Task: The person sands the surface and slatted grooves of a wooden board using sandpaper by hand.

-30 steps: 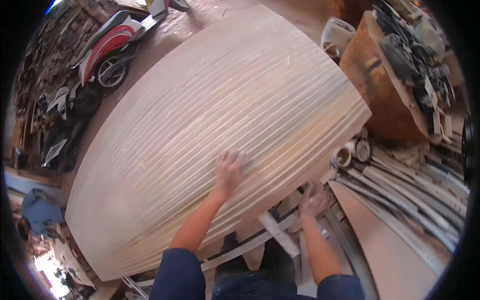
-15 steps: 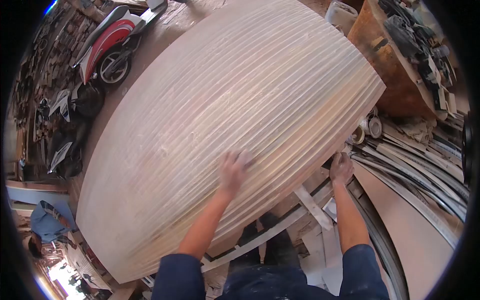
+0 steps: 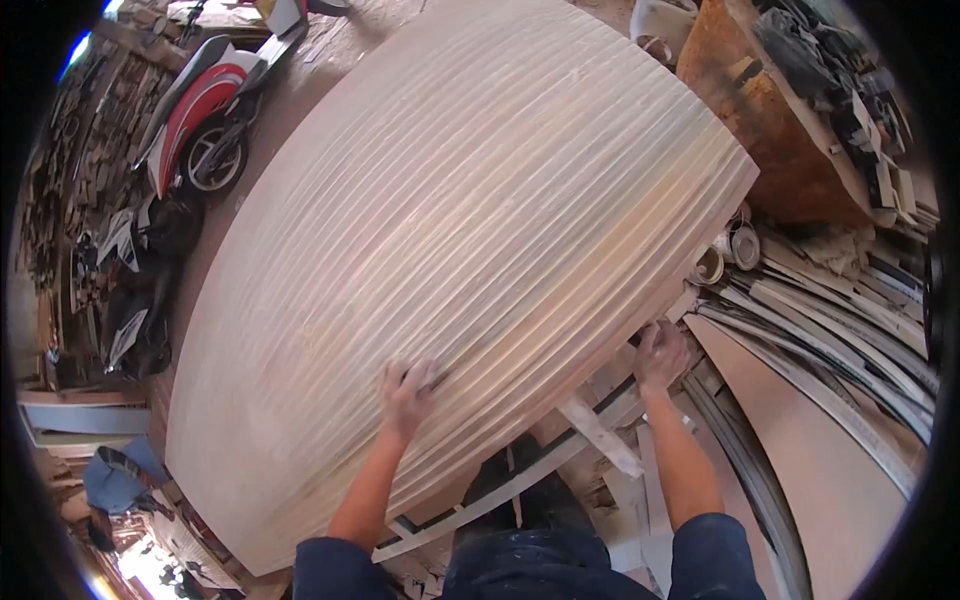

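A large curved wooden panel (image 3: 480, 200), built of narrow strips with pale ridges and dust between them, fills the middle of the view. On its near part rests my left hand (image 3: 408, 400), fingers bent down against the strips. A greyish patch shows at those fingertips; whether it is a held piece or shadow is unclear. My right hand (image 3: 662, 358) is closed just beside the panel's near right edge, its fingers curled. What it grips, if anything, is hidden. A frame rail (image 3: 480, 508) runs below the panel in front of my legs.
Curved strips (image 3: 810, 330) and a smooth tan board (image 3: 800, 430) lie at my right. Round tins (image 3: 742, 245) stand by the panel's corner, near a rusty-brown sheet (image 3: 770, 130). A red and white motorbike (image 3: 200, 130) is parked left. Another person (image 3: 125, 475) is at lower left.
My left hand has slid toward me and to the left across the strips. My right hand appears slightly lower and further left, as the whole view has shifted a little.
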### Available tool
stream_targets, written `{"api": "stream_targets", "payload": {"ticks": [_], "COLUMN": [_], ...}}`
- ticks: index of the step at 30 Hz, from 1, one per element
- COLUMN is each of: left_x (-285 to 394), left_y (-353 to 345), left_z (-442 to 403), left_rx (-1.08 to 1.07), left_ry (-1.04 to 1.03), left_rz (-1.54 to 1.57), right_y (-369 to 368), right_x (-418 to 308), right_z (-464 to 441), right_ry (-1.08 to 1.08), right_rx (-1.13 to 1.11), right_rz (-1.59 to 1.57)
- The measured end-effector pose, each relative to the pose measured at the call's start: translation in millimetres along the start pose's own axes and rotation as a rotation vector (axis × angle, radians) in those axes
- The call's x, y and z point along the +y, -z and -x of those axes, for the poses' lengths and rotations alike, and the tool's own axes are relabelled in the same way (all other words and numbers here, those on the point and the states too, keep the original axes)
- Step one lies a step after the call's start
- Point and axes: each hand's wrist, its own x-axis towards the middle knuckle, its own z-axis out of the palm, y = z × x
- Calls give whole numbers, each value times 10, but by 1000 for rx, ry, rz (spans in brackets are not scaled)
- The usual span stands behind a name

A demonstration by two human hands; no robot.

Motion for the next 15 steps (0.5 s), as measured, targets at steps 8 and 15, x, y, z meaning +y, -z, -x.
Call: {"api": "stream_targets", "payload": {"ticks": [8, 15], "left_x": [1373, 1626], "left_y": [-1353, -1508], "left_z": [-2282, -2508], "left_rx": [-22, 15], "left_ry": [-150, -185], "left_rz": [162, 167], "right_y": [-88, 20], "right_x": [39, -11], "right_z": [60, 34], "right_ry": [82, 12], "right_rx": [146, -5], "right_rz": [-38, -101]}}
